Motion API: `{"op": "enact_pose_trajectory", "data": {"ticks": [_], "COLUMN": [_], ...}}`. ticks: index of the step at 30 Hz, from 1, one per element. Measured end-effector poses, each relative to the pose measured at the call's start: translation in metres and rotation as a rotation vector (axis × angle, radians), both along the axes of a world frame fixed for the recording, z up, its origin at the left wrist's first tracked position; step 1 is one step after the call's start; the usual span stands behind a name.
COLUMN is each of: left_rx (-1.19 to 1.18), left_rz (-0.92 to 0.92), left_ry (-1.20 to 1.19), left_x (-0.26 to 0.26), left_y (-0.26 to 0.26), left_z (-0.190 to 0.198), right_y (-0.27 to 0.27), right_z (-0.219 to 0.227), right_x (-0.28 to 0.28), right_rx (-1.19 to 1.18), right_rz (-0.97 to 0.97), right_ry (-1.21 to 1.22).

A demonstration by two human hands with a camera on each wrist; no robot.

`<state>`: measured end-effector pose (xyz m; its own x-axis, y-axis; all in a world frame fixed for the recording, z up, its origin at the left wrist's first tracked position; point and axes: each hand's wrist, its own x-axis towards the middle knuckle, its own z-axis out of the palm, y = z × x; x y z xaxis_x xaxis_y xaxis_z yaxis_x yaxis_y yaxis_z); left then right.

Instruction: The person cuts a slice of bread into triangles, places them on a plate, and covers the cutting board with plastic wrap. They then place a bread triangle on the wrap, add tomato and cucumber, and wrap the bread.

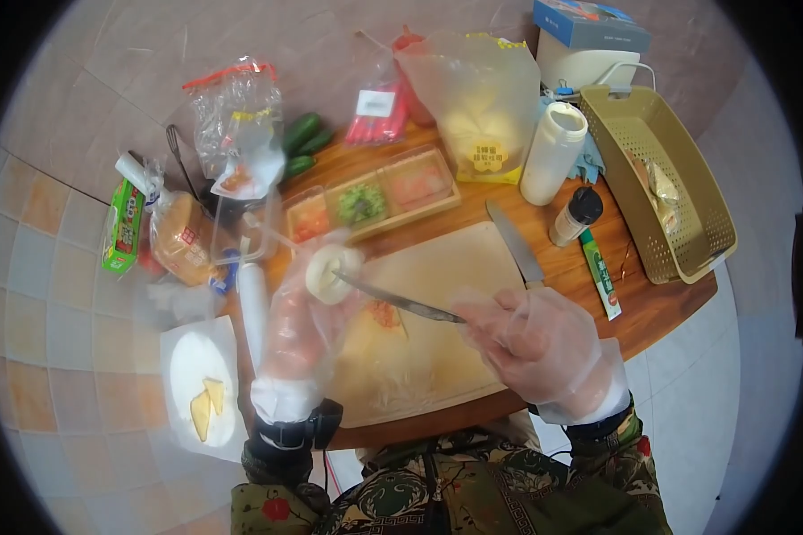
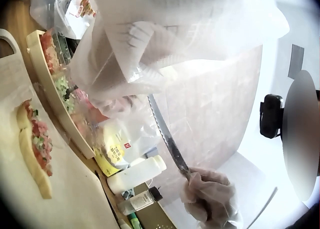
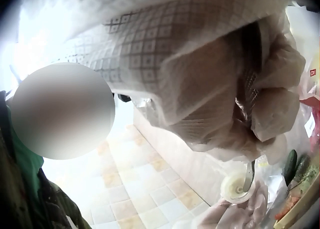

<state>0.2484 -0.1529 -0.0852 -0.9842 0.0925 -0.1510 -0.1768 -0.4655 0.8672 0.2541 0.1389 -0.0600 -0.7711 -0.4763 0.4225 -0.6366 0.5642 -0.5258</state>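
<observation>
My left hand (image 1: 299, 325) holds up a small round white container (image 1: 328, 275), its opening turned toward the knife; the container also shows in the right wrist view (image 3: 234, 187). In my right hand (image 1: 540, 349) is a knife (image 1: 406, 306), gripped by the handle, its tip at the container's mouth. Both hands wear clear plastic gloves. Below them lies a cutting board (image 1: 451, 267). On it, a piece of bread (image 2: 34, 171) bears chopped pink and green filling (image 2: 41, 141). The left wrist view hides the container behind the glove (image 2: 125, 44).
Behind the board stand a divided tray (image 1: 410, 217), a yellow-labelled bag (image 1: 486, 116), a white bottle (image 1: 553, 153) and a shaker (image 1: 575, 217). A second knife (image 1: 516, 245) lies on the board's right edge. Far right is a basket (image 1: 709, 223); at left, bagged bread (image 1: 183, 236) and triangular pieces (image 1: 202, 415).
</observation>
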Motion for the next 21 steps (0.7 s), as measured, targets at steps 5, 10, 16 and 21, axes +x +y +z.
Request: {"op": "enact_pose_trajectory", "data": {"ticks": [5, 10, 16, 21], "left_rx": [-0.148, -0.121, -0.050, -0.093], "left_rz": [0.061, 0.087, 0.110, 0.105], "left_ry": [-0.090, -0.010, -0.018, 0.024], "left_x": [0.002, 0.007, 0.006, 0.007], "left_y": [0.013, 0.020, 0.022, 0.024], "left_z": [0.013, 0.015, 0.016, 0.017], "right_y": [-0.001, -0.001, 0.000, -0.001], "right_z": [0.000, -0.001, -0.002, -0.003], "right_x": [0.000, 0.000, 0.000, 0.000], "right_rx": [0.007, -0.010, -0.016, -0.027], "right_rz": [-0.015, -0.007, 0.019, 0.025], "right_ry": [-0.009, -0.028, -0.064, -0.096]}}
